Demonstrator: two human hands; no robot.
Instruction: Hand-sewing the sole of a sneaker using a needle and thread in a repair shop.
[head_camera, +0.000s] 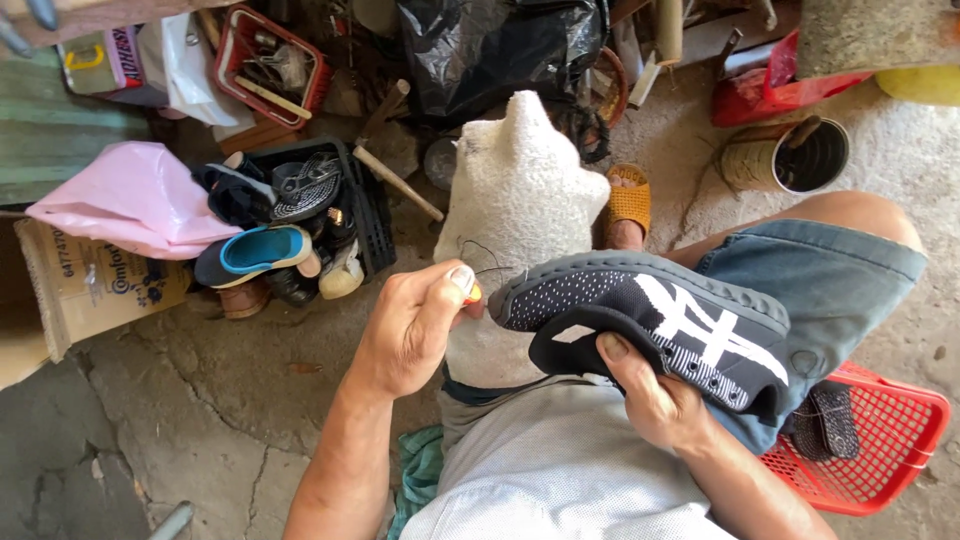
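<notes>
Item: black knit sneaker with white stripes and grey sole (650, 320), lying across my lap, toe pointing left, just beside the white towel-wrapped post (515, 210). Open room: bare cracked concrete floor (200, 390) to my left; red plastic basket (880, 440) close at right; black crate of old shoes (300, 225) ahead. My right hand (655, 400): fingers clamped on the sneaker's collar, thumb on top. My left hand (415, 325): fingers pinched together on a small yellow-tipped tool (473, 293) at the toe, thin dark thread (485, 262) looping above.
</notes>
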